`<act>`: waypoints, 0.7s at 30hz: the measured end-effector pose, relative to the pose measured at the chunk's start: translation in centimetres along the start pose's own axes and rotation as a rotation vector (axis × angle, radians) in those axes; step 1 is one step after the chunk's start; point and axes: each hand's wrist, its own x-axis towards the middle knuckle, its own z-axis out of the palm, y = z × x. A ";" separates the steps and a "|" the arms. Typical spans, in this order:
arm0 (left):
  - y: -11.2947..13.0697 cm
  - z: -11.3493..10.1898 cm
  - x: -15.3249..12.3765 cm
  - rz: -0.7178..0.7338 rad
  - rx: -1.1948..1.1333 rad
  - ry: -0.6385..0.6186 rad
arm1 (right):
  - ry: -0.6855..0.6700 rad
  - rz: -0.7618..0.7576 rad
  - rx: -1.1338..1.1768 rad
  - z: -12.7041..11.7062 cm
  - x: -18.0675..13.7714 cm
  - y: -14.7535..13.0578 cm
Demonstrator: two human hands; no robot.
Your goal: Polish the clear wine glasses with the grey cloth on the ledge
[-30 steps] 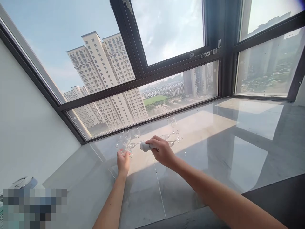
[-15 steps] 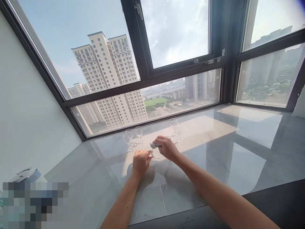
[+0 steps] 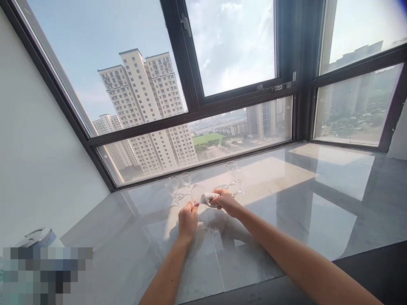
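My left hand (image 3: 188,219) is closed, its fingertips pinching a clear stemmed glass (image 3: 196,192) that tilts above the sill. In my right hand (image 3: 227,201) is a bunched white cloth (image 3: 208,199), close beside that glass; whether the two touch is hard to make out. Beyond my left hand stand two clear wine glasses, one nearer (image 3: 172,184) and one farther back (image 3: 185,179). Past my right hand, more stemmed glasses (image 3: 232,168) are grouped, partly overlapping one another.
The glossy grey tiled sill (image 3: 254,258) runs along a dark window frame (image 3: 203,111). A white wall (image 3: 41,140) rises at the left. At the lower left is a light container (image 3: 38,237), with a blurred-out patch below it.
The glass in my left hand has lifted and tilted beside the cloth. My right hand has lowered slightly, and more of the white cloth shows. The view has shifted a little.
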 end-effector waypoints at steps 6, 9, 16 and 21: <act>0.2 -0.4 -0.4 -0.017 0.347 -0.128 | -0.017 -0.342 -0.340 1.3 -1.4 -0.8; 0.5 -0.6 -0.6 0.076 0.416 -0.159 | 0.028 -0.650 -0.603 1.4 -1.9 -1.2; 1.5 -0.8 -0.9 0.217 0.333 -0.260 | 0.209 -0.719 -0.690 -0.5 -0.8 -1.7; 1.2 -0.9 -1.0 0.183 0.260 -0.190 | 0.309 -0.566 -0.541 -1.7 -0.2 -2.0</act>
